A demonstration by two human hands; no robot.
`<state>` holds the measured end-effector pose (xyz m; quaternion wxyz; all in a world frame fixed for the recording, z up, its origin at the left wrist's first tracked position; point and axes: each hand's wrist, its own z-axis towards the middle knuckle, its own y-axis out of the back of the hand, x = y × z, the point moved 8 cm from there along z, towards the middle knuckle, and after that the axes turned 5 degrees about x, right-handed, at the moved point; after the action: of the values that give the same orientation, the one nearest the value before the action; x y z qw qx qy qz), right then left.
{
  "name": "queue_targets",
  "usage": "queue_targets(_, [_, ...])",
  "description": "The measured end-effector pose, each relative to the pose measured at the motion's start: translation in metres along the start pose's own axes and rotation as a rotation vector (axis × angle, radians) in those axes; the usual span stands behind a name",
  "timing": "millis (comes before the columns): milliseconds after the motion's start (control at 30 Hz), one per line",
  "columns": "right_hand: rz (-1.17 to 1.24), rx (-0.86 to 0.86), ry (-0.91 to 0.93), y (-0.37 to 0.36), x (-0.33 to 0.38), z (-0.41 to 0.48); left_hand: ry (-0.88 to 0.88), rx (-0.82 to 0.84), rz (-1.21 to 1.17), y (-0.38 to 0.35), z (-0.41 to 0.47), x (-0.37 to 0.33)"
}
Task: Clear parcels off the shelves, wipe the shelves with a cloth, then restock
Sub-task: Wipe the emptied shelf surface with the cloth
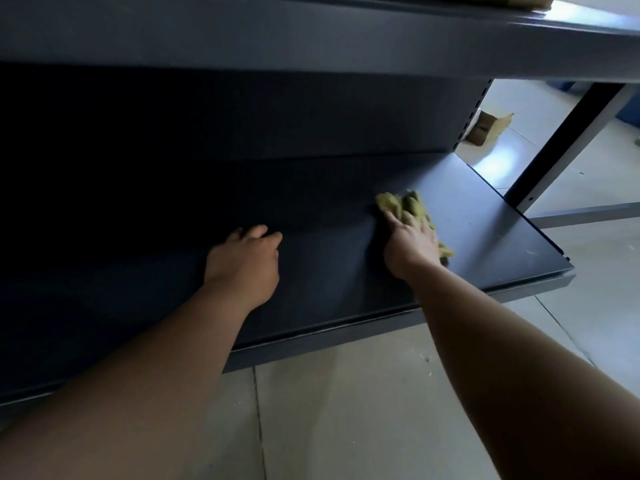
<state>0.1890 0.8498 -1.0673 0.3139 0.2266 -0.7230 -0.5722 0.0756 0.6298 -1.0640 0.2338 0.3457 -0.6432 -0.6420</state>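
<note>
Cloth (414,204), crumpled & yellow-green, lay on the low dark grey metal shelf (485,223), toward its right end. Your right hand (412,245) was pressed flat on top of it. The fingers looked straight and spread, not curled round the cloth, so it was a push, not a grab. Your left hand (246,259) rested on the same shelf, well apart from the cloth, w/ fingers bent a little & holding nothing.

This looked like the wiping part of the job. To do it well, I think you needed to press down evenly & drag the cloth in long lines from the back wall to the front lip. Then you'd shift over a bit each time so no strip got missed. The left side of the shelf was v. dark, so dirt there was hard to see and needed slow passes. Small pale specks showed near the right edge, so that bit prob. needed a pass too. The left hand worked as a prop to lean on, but its spot needed wiping as well.

Count: 2 hands, 1 cloth, 2 shelves (the low one & the grey metal shelf above (311,36)). 1 torn brown cardboard box (488,126) sat on the pale floor (346,393) behind the rack. 1 brown parcel corner (519,0) peeked over the top shelf.
</note>
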Motion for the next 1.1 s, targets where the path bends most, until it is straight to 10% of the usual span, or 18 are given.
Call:
queue_targets(300, [0.070,0.012,0.245,-0.030,0.094,-0.014,0.058,-0.001,0.011,-0.006,0.003,-0.007])
queue_targets(633, [0.013,-0.029,-0.055,-0.020,-0.013,-0.062,0.148,0.211,-0.042,-0.003,-0.019,-0.034])
queue_targets(867, [-0.003,-0.020,0.390,-0.034,0.068,-0.086,0.133,0.154,-0.043,-0.006,-0.032,-0.034])
queue_targets(1100, [-0.050,-0.024,0.113,-0.012,-0.037,-0.067,0.134,0.138,-0.064,-0.017,-0.035,-0.040])
